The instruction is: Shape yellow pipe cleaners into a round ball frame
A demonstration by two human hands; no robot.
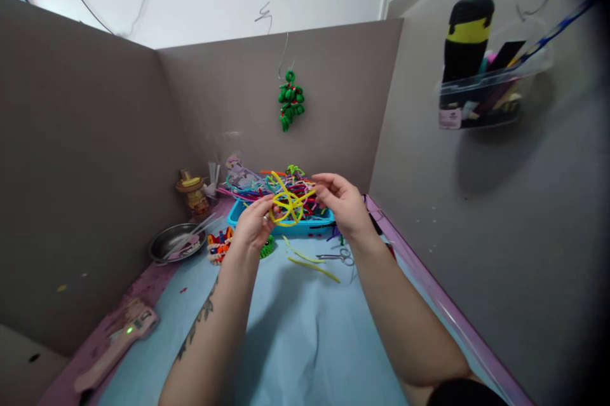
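With the yellow looped form as clock centre: toward 9 o'clock sits a metal basin, then my left hand, fingers grasping the form's left edge. The form is held before the blue tray. Loose yellow strands lie at 5, scissors nearer 4; at 3, my right hand, fingers pinching the form's free end. Step, as judged: shaping loops; the next move calls for a steady left hold.

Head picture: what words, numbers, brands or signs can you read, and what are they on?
None can be read for sure.
Pale label on the clear wall bin: too small and blurred.
Brownish container: any print is too blurred.
Pink device with a green light: any marking is too small.
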